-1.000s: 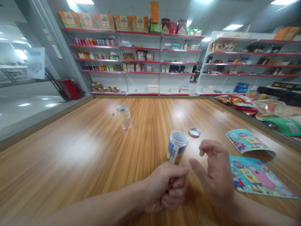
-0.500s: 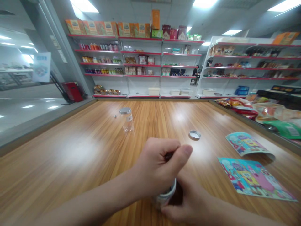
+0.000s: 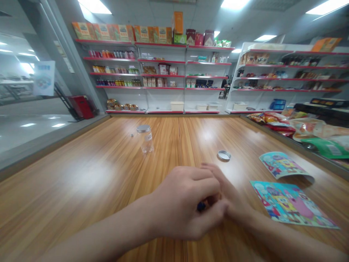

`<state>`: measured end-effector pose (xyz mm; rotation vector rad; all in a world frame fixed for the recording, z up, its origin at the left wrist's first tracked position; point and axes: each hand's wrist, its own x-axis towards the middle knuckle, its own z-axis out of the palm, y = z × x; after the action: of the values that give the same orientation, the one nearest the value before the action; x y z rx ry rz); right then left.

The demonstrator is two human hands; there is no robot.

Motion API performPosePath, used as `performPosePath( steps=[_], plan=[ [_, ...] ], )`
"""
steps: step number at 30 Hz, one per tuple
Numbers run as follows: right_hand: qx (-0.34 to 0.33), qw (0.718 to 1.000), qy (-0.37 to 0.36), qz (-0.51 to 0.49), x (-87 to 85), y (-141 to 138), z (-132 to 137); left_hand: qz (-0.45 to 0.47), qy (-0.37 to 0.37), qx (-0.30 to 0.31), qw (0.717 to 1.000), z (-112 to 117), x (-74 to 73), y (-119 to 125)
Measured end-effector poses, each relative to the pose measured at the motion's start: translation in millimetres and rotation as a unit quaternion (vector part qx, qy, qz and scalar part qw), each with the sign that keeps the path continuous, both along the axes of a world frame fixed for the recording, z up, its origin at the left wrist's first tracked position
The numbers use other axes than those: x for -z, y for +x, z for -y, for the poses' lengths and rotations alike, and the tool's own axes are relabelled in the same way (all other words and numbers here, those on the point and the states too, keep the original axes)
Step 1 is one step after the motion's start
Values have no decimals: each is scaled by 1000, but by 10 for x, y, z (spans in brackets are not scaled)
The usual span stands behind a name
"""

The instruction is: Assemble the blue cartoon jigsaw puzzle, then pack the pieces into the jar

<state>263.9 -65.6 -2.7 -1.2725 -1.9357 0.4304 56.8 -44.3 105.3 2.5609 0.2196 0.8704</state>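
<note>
Low in the middle of the head view, my left hand (image 3: 188, 202) is closed, its fingers curled around a small dark blue thing (image 3: 201, 206) that peeks out between thumb and fingers. My right hand (image 3: 222, 183) is right behind it and overlaps it. Most of the right fingers are hidden, so their grip does not show. The white-rimmed jar held earlier is out of sight. Just beyond the hands a round silver lid (image 3: 224, 155) lies on the wooden table (image 3: 109, 203). Farther left stands a clear jar (image 3: 147, 141) with a silver lid on.
Two colourful cartoon sheets (image 3: 291, 203) lie at the right, the farther one curled. A tiny silver object (image 3: 132, 135) sits left of the clear jar. Snack bags (image 3: 280, 123) are piled past the right edge. Stocked shelves (image 3: 163, 87) line the back.
My left hand has shifted right and turned, and the dark blue thing now shows in it. My right hand has risen from the white-rimmed jar to behind the left; that jar no longer shows.
</note>
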Motion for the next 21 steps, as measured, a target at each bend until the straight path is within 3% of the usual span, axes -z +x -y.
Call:
performPosePath(
  steps=[2,3,8,15,21],
  plan=[
    [143,989,27,40,47,239,-216,-1,18,-3,1000,-21,-3,-6],
    [182,981,29,57,75,345,-311,-5,20,-5,1000,-33,0,-9],
    [265,952,8,155,182,577,-493,15,28,-3,1000,-89,38,-5],
    [273,941,23,198,181,501,-439,73,61,-62,994,-127,71,22],
    [172,968,59,173,167,434,-411,137,127,-89,978,-195,209,32]
  ],
)
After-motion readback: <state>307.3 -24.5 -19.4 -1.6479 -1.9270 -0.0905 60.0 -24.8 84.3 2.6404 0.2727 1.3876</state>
